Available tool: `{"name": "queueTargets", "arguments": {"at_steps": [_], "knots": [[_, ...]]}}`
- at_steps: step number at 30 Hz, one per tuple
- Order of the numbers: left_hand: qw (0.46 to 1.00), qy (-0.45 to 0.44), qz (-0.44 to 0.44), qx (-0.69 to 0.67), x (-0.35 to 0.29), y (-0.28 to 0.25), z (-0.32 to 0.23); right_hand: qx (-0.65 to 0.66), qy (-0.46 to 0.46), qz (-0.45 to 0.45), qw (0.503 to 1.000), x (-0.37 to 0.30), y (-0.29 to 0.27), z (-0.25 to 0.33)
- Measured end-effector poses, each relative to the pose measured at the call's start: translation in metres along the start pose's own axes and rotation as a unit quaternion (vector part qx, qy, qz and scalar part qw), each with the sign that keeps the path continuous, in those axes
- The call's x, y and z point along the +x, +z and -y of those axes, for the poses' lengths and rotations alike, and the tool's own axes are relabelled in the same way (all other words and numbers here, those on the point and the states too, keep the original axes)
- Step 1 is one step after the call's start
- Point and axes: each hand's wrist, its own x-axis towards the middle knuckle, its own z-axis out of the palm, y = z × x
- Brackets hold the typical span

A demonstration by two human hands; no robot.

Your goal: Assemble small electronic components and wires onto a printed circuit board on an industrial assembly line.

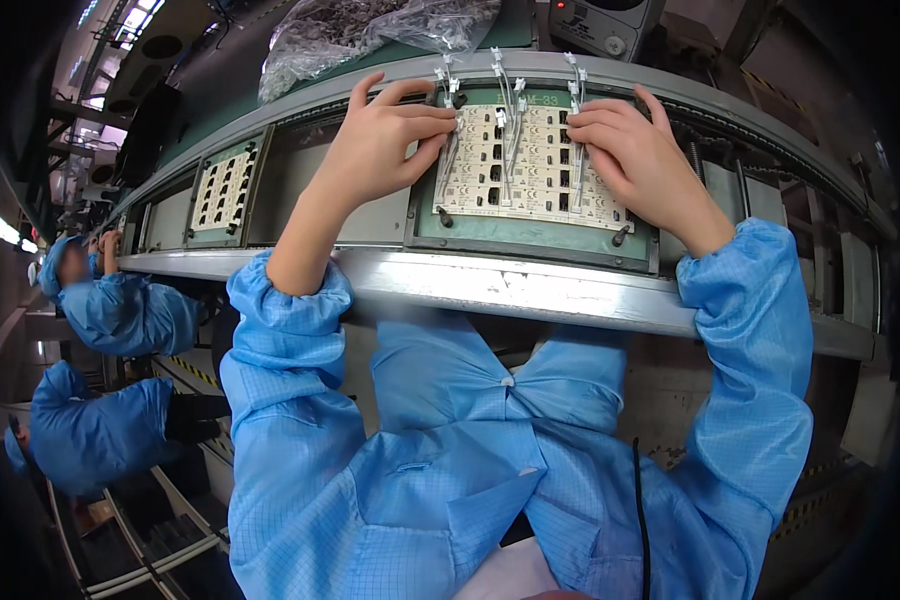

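Note:
A cream circuit board panel (480, 199) with rows of black components sits in a green fixture (530, 233) in front of me. White wire leads (511, 150) with small connectors lie across it in three columns, their upper ends past the fixture's far edge. At the panel's left edge, my left hand (382, 140) is closed, thumb and forefinger pinching the left column's wire lead. Over the right side is my right hand (642, 160), its fingertips closed at the right column's wire lead; its palm hides part of the panel. The exact grip of the right fingertips is partly hidden.
The fixture rests on a conveyor with a metal front rail (470, 281). Further left along it stands another fixture with a panel (222, 190). Clear bags of wire leads (370, 35) lie beyond the conveyor, beside a grey device (605, 25). Two people in blue (120, 310) are at left.

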Motion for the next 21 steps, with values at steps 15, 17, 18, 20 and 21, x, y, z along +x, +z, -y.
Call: {"name": "queueTargets", "arguments": {"at_steps": [15, 17, 18, 20, 21], "knots": [[0.992, -0.033, -0.119, -0.041, 0.013, -0.017, -0.019, 0.058, -0.060, -0.013, 0.996, 0.009, -0.023, -0.006], [0.976, -0.110, -0.168, -0.080, 0.053, -0.011, -0.031, 0.006, -0.040, -0.083, 0.996, 0.026, -0.024, -0.028], [0.979, -0.144, -0.120, -0.083, 0.070, -0.002, -0.043, 0.006, -0.040, -0.084, 0.996, 0.041, -0.018, -0.042], [0.984, -0.153, -0.089, -0.038, 0.102, 0.029, -0.078, 0.014, -0.080, -0.109, 0.991, 0.062, -0.002, -0.071], [0.984, -0.154, -0.088, -0.015, 0.110, 0.042, -0.088, 0.012, -0.066, -0.080, 0.994, 0.069, 0.010, -0.081]]}}
